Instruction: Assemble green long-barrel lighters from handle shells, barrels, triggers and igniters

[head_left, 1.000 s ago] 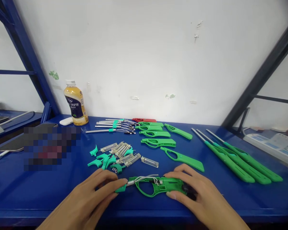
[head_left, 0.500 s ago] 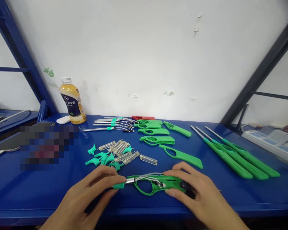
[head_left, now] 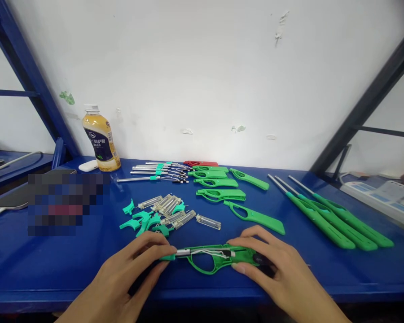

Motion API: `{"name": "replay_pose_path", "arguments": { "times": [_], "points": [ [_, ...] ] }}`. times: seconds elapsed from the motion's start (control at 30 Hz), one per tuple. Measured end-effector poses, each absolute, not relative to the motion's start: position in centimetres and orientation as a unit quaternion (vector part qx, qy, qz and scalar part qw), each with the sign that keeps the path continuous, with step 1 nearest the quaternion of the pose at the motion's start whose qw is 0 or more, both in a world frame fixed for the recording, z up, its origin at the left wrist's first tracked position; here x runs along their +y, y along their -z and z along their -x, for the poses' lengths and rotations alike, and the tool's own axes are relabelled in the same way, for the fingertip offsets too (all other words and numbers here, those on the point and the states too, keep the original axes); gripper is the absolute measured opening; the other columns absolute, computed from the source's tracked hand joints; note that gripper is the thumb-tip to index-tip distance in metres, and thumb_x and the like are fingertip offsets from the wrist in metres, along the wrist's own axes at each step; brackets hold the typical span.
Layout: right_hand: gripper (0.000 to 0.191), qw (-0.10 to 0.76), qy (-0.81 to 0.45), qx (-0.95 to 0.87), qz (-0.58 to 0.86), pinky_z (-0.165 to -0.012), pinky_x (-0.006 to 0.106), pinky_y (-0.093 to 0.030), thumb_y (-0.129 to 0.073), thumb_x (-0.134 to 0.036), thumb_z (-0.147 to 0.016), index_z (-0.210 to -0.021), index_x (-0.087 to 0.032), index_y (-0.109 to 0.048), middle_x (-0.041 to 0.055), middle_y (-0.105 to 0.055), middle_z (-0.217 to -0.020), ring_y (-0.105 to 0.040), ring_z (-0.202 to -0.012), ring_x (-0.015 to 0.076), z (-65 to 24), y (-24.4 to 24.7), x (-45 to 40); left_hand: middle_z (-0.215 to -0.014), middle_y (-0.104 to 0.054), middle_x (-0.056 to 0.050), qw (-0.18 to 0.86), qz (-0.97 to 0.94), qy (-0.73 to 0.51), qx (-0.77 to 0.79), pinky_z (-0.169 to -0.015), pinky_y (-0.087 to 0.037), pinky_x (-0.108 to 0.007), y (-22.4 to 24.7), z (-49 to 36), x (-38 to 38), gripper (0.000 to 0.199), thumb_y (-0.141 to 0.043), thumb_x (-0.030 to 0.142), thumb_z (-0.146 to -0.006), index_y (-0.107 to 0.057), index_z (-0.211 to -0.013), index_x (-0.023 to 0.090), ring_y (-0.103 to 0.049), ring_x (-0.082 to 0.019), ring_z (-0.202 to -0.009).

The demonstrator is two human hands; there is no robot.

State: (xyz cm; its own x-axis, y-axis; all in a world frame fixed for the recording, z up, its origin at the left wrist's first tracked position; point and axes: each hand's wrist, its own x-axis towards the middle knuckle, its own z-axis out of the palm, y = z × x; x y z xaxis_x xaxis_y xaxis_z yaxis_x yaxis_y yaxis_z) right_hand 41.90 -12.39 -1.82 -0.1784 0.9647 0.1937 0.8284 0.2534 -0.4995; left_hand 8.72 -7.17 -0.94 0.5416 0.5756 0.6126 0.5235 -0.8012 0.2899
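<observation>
At the table's front, my right hand point(head_left: 276, 264) grips the back end of a green lighter handle half point(head_left: 207, 268), its open inside facing up. A dark object, only partly visible, lies under the right palm. My left hand point(head_left: 138, 264) is closed on the teal collar of a metal lighter tube point(head_left: 182, 253), whose end rests at the front of the handle half. White wires point(head_left: 215, 253) and a small black piece run from the tube along the inside of the handle. The far part of the tube is hidden behind the left fingers.
Beyond my hands lie teal triggers point(head_left: 142, 220), clear fuel tanks point(head_left: 171, 206), metal tubes with wires point(head_left: 155, 172) and green handle halves point(head_left: 218, 194). Several green lighters point(head_left: 323, 215) lie at right. A bottle point(head_left: 101, 141) and phone point(head_left: 13, 197) are at left.
The wires, which bowed up above the handle half, now lie lower and straighter inside it. The tube's end has shifted slightly toward the handle. My right hand has barely moved.
</observation>
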Motion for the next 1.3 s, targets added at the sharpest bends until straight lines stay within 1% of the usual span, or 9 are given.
{"name": "replay_pose_path", "arguments": {
  "times": [0.17,0.33,0.47,0.6,0.8,0.9,1.07,1.2,1.3],
  "points": [
    [0.025,0.248,-0.124,-0.763,0.584,-0.086,0.032,-0.062,-0.064,-0.05,-0.108,-0.13,-0.044,-0.073,0.0004,-0.07,-0.128,-0.079,-0.094,0.0189,-41.8,2.0,-12.5,-0.124,-0.075,0.002,0.005,-0.885,-0.326,0.332,-0.096,-0.06,-0.014,1.8,-7.8,-6.9,0.028,-0.055,0.031,-0.113,-0.069,-0.137,0.037,-0.081,-0.011,-0.104],
    [0.026,0.25,-0.123,-0.764,0.582,-0.087,0.033,-0.063,-0.062,-0.054,-0.108,-0.128,-0.044,-0.074,0.0009,-0.07,-0.127,-0.079,-0.096,0.0202,-41.9,2.1,-12.5,-0.129,-0.073,-0.002,0.023,-0.9,-0.287,0.327,-0.089,-0.061,-0.015,2.1,-7.3,-6.7,0.04,-0.048,0.023,-0.113,-0.067,-0.144,0.039,-0.08,-0.012,-0.106],
    [0.028,0.248,-0.132,-0.758,0.589,-0.091,0.035,-0.062,-0.061,-0.056,-0.108,-0.129,-0.045,-0.074,0.0006,-0.069,-0.129,-0.079,-0.097,0.0203,-41.9,2.1,-12.6,-0.132,-0.073,-0.003,0.0,-0.9,-0.266,0.346,-0.086,-0.063,-0.017,2.5,-7.0,-7.0,0.038,-0.049,0.03,-0.114,-0.068,-0.145,0.042,-0.08,-0.014,-0.106],
    [0.027,0.24,-0.146,-0.75,0.6,-0.092,0.035,-0.062,-0.061,-0.056,-0.108,-0.129,-0.046,-0.074,-0.0006,-0.069,-0.129,-0.079,-0.098,0.0203,-41.9,1.8,-12.6,-0.134,-0.071,-0.002,-0.024,-0.882,-0.27,0.385,-0.091,-0.065,-0.025,3.3,-7.1,-7.5,0.043,-0.038,0.034,-0.117,-0.069,-0.142,0.046,-0.079,-0.016,-0.107],
    [0.026,0.234,-0.16,-0.745,0.603,-0.094,0.036,-0.061,-0.061,-0.058,-0.107,-0.128,-0.048,-0.074,-0.0012,-0.068,-0.13,-0.078,-0.102,0.0205,-41.8,1.5,-12.7,-0.137,-0.07,-0.003,-0.011,-0.881,-0.278,0.382,-0.092,-0.065,-0.026,4.1,-7.0,-7.5,0.046,-0.039,0.027,-0.114,-0.067,-0.146,0.045,-0.078,-0.016,-0.106],
    [0.025,0.238,-0.153,-0.751,0.596,-0.094,0.035,-0.061,-0.063,-0.055,-0.107,-0.127,-0.046,-0.075,-0.0004,-0.068,-0.132,-0.078,-0.103,0.0202,-41.7,1.5,-12.7,-0.136,-0.071,-0.003,-0.003,-0.884,-0.29,0.366,-0.091,-0.063,-0.023,3.8,-7.0,-7.3,0.05,-0.042,0.02,-0.111,-0.066,-0.148,0.044,-0.077,-0.015,-0.106],
    [0.022,0.275,-0.118,-0.777,0.553,-0.086,0.029,-0.064,-0.065,-0.047,-0.108,-0.123,-0.04,-0.079,0.0023,-0.072,-0.131,-0.08,-0.099,0.0193,-41.5,1.5,-12.6,-0.135,-0.072,-0.003,0.01,-0.892,-0.3,0.34,-0.093,-0.06,-0.019,3.4,-6.9,-7.1,0.056,-0.042,0.013,-0.107,-0.066,-0.148,0.044,-0.076,-0.014,-0.11],
    [0.021,0.299,-0.091,-0.791,0.526,-0.078,0.027,-0.065,-0.063,-0.042,-0.109,-0.111,-0.035,-0.083,0.0034,-0.076,-0.122,-0.081,-0.085,0.0173,-41.0,1.3,-12.3,-0.138,-0.07,-0.004,0.003,-0.891,-0.284,0.354,-0.092,-0.061,-0.02,3.7,-6.8,-7.1,0.056,-0.042,0.015,-0.108,-0.065,-0.15,0.044,-0.077,-0.014,-0.11],
    [0.022,0.312,-0.092,-0.789,0.521,-0.076,0.025,-0.065,-0.063,-0.039,-0.109,-0.105,-0.032,-0.083,0.0033,-0.078,-0.115,-0.08,-0.081,0.0169,-40.5,0.9,-12.2,-0.138,-0.07,-0.004,0.011,-0.891,-0.28,0.357,-0.092,-0.062,-0.021,3.8,-6.8,-7.1,0.053,-0.042,0.018,-0.109,-0.065,-0.149,0.045,-0.077,-0.015,-0.111]
  ]
}}
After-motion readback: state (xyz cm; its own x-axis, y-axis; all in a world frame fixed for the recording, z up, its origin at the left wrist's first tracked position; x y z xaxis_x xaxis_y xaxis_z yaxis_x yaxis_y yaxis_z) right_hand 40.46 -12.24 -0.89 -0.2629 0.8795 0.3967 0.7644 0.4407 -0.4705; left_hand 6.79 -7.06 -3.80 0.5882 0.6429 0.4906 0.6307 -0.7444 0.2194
